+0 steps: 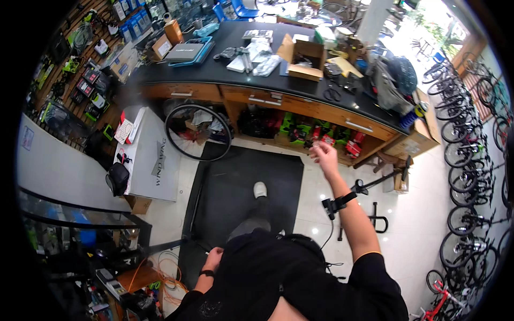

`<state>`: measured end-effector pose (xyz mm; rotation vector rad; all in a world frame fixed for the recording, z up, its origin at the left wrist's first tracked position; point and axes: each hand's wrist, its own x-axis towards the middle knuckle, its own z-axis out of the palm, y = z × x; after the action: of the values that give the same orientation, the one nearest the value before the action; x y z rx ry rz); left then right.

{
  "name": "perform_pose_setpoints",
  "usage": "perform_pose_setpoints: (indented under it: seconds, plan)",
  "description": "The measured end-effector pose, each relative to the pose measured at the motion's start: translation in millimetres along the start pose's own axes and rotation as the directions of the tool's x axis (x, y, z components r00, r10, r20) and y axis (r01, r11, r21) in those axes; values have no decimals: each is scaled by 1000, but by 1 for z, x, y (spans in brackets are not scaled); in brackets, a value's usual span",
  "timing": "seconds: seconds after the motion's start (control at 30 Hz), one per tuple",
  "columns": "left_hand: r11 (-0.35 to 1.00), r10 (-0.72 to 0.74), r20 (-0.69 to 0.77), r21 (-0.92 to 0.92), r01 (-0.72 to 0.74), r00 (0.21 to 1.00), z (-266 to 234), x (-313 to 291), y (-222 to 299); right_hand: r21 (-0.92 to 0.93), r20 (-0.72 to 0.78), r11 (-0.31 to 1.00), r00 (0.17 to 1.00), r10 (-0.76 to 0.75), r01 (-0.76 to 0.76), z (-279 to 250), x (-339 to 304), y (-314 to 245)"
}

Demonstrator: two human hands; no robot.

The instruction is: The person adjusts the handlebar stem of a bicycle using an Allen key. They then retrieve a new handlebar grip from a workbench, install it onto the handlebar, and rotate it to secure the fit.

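My right hand is stretched forward over the floor, in front of the shelf below the workbench. Its fingers are curled together at the tips; anything between them is too small to make out. A black strap with a small device is round my right forearm, and a thin cable hangs from it. Low at my left side is my left hand, with a dark band on the wrist. The fingers there look curled in, near the edge of the black floor mat, and what they hold, if anything, is hidden.
Ahead runs a workbench with drawers, bearing an open cardboard box. A bicycle wheel leans against it, beside a white cabinet. A black stand is on the right floor; bicycles line the right wall. Orange cable lies left.
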<state>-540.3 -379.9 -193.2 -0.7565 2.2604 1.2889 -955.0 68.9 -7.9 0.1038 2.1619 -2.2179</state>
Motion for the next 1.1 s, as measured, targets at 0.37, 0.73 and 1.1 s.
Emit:
perform_pose_setpoints:
  seconds: [0.37, 0.73, 1.1]
  plan:
    - [991, 4, -208, -128, -32, 978, -111, 201, 211, -119, -88, 991, 995, 43, -53, 16, 241, -10]
    - [947, 307, -416, 40, -320, 856, -232, 348, 445, -209, -160, 944, 961, 225, -255, 17, 372, 40]
    - [649, 758, -200, 317, -691, 620, -247, 536, 707, -858, -18, 511, 991, -136, 54, -21, 368, 104]
